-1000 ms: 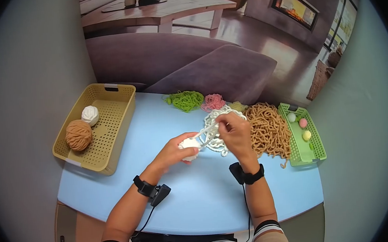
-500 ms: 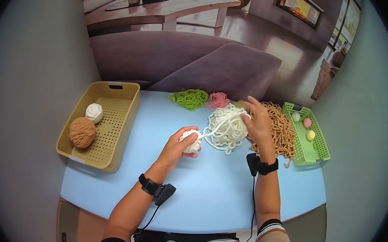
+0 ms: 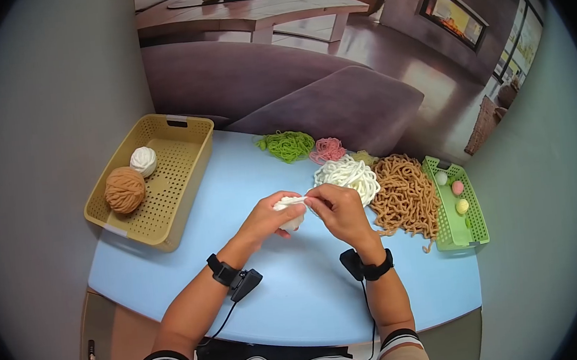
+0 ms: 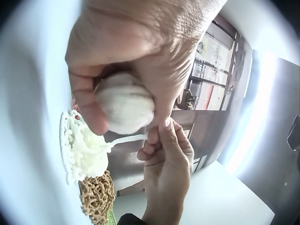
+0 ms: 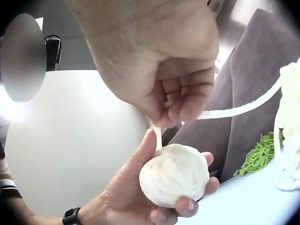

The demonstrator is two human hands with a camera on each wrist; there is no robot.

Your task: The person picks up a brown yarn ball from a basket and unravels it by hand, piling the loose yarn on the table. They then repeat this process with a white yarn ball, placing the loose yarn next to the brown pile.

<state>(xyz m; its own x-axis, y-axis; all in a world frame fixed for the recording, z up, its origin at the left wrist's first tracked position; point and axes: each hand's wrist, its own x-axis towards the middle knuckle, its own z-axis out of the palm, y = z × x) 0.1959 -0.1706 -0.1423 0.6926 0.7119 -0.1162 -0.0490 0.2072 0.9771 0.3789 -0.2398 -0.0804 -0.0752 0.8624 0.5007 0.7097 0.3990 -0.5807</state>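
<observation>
My left hand point(image 3: 267, 221) grips a white ball of yarn point(image 5: 174, 175), its fingers and thumb curled round the sides. Close beside it, my right hand point(image 3: 342, 215) pinches a strand of white yarn point(image 5: 239, 110) between thumb and fingertips. From the pinch, one end goes to the ball and the other runs off to a loose white yarn pile point(image 3: 347, 178) on the table. In the left wrist view the ball point(image 4: 124, 103) fills the left palm, with the right hand point(image 4: 168, 164) just past it.
At left, a tan basket point(image 3: 186, 182) holds a brown yarn ball point(image 3: 125, 190) and a white one point(image 3: 143, 162). Brown yarn point(image 3: 405, 194) lies heaped at right, beside a green basket point(image 3: 479, 221) with small balls. Green yarn point(image 3: 287, 146) and pink yarn point(image 3: 328, 150) sit behind.
My right hand swung out right over the white pile with fingers spread, then came back to the ball and now pinches the strand there. The left hand keeps hold of the ball.
</observation>
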